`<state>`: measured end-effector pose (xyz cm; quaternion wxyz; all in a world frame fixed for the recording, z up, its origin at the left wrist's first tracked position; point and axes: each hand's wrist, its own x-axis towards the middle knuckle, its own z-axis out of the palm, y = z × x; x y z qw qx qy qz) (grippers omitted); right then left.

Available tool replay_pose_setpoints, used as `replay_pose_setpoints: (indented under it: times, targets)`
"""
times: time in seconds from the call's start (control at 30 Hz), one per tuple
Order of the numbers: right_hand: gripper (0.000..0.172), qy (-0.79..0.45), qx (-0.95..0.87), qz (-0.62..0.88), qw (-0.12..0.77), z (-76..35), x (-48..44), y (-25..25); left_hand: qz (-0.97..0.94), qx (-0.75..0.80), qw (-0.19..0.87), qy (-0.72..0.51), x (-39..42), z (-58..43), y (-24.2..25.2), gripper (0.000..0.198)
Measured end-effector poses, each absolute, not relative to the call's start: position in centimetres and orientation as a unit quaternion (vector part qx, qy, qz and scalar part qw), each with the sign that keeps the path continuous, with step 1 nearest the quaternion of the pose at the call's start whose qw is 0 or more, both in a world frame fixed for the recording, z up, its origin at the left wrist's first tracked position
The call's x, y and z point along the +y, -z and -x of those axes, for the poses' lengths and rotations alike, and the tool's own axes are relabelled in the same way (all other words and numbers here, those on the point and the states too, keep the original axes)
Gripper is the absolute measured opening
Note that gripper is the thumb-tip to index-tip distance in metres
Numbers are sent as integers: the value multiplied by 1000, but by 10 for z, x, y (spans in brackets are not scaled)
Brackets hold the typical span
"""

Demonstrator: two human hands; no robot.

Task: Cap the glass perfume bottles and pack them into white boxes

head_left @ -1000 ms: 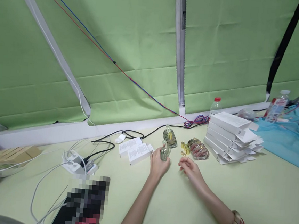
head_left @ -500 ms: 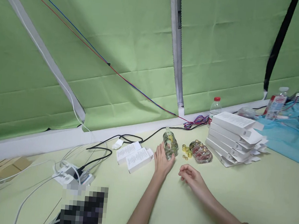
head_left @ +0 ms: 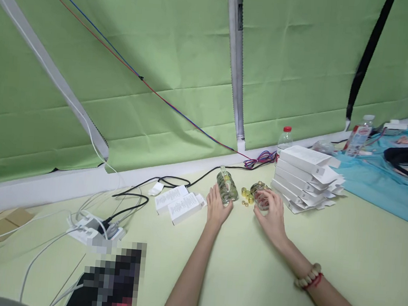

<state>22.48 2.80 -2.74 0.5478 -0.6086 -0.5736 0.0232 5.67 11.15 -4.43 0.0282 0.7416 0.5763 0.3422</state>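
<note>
- Head view, left hand (head_left: 217, 211): thumb and fingers spread about the near end of the left row of glass bottles (head_left: 227, 186). Contact appears light; no lift is evident.
- Right hand (head_left: 272, 218): thumb and fingers curved, a gap between them, at the near right side of the right group of glass bottles (head_left: 259, 190). Whether the fingertips pinch a bottle cannot be told; the hand covers part of the group.
- Between the hands, just beyond the fingertips: loose gold-coloured parts (head_left: 247, 195), including smaller ones at the near end, resting on the table (head_left: 236, 270).
- Status ahead of the left hand: judged arranged. The bottles form a compact line running away from the hand, with pale tops visible along it.
- Status at the right hand: judged outstanding. The right group stands apart from the left row, and the gold-coloured parts are not fitted to anything. Fittings on individual bottles are too small to confirm.
- Left of the left hand: two printed white boxes (head_left: 184, 209), side by side; contents not visible.
- Beyond and right of the right hand: a stack of white boxes (head_left: 296, 180), flaps projecting unclosed at the right-hand ends. Judged not finished; whether anything is inside cannot be told.
</note>
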Motion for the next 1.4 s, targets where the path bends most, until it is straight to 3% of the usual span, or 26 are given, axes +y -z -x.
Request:
replay_pose_setpoints:
  times: [0.1, 0.2, 0.47, 0.6, 0.73, 0.87, 1.0, 1.03, 1.13, 1.2, 1.4]
  targets:
    - [47, 44, -567, 637, 521, -236, 34, 30, -743, 530, -8, -408, 98, -55, 41, 62]
    - [49, 47, -574, 641, 507, -240, 36, 32, -749, 501, -7, -434, 74, -52, 37, 51]
    - [42, -27, -512, 639, 574, -237, 29, 21, -828, 444, 46, -340, -10, -50, 32, 35]
    - [34, -154, -497, 602, 606, -231, 22, 16, -843, 425, 64, -323, -33, -51, 30, 35]
    - [29, -254, -561, 586, 526, -213, 13, 20, -827, 442, 91, -334, -34, -51, 27, 37]
    - [19, -183, -658, 575, 450, -201, 8, 19, -828, 441, 135, -318, -29, -51, 25, 55]
    - [22, -162, -682, 579, 416, -217, 12, 15, -833, 439, 139, -308, -27, -50, 28, 50]
    - [26, -157, -708, 566, 391, -224, 13, 15, -830, 442, 140, -310, -27, -50, 29, 48]
    - [62, -190, -775, 530, 288, -240, 14, 18, -821, 454, 147, -314, -26, -50, 31, 44]
    - [73, -206, -791, 522, 245, -243, 14, 22, -818, 459, 152, -312, -26, -51, 30, 43]
    - [44, -201, -801, 459, 328, -229, 15, 29, -801, 467, 177, -329, -28, -53, 26, 40]
